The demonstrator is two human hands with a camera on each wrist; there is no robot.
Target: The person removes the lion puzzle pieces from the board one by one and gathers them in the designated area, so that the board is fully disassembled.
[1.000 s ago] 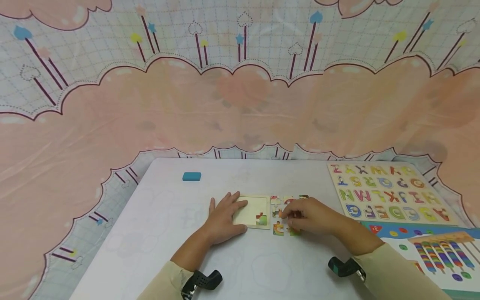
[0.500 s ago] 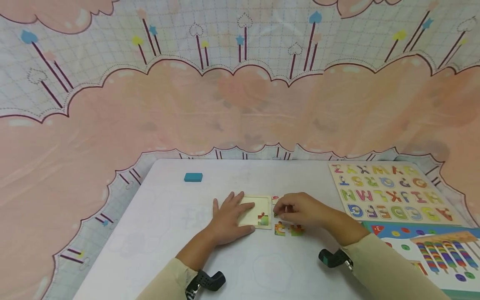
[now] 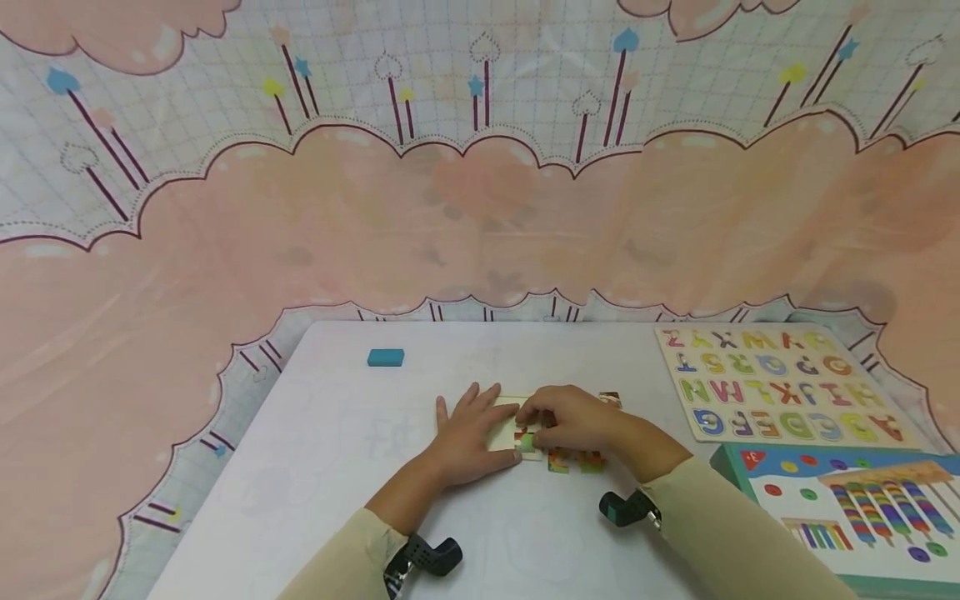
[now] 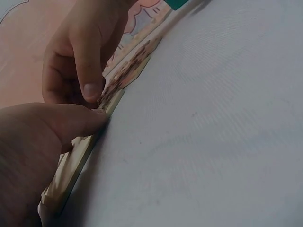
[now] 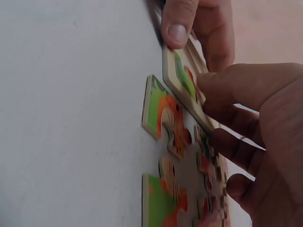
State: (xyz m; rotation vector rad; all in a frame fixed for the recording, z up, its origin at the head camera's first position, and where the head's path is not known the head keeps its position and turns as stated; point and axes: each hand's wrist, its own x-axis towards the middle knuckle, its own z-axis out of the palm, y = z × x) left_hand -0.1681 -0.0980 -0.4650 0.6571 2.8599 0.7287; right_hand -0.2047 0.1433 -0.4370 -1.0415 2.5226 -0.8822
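Observation:
A shallow wooden puzzle tray lies on the white table, partly covered by both hands. My left hand rests on its left part with fingers spread, and the thumb presses the near edge. One green and red puzzle piece sits in the tray's near right corner. Above that corner, my right hand pinches a small puzzle piece, mostly hidden by the fingertips. Loose puzzle pieces, one with orange and green, lie just right of the tray, several of them under the right hand.
A blue block lies at the back left of the table. On the right are a wooden alphabet board and, nearer me, a box with a printed abacus picture. A patterned cloth hangs behind.
My right hand has moved left from the loose pieces to above the tray, carrying a puzzle piece. The left hand has shifted slightly right over the tray.

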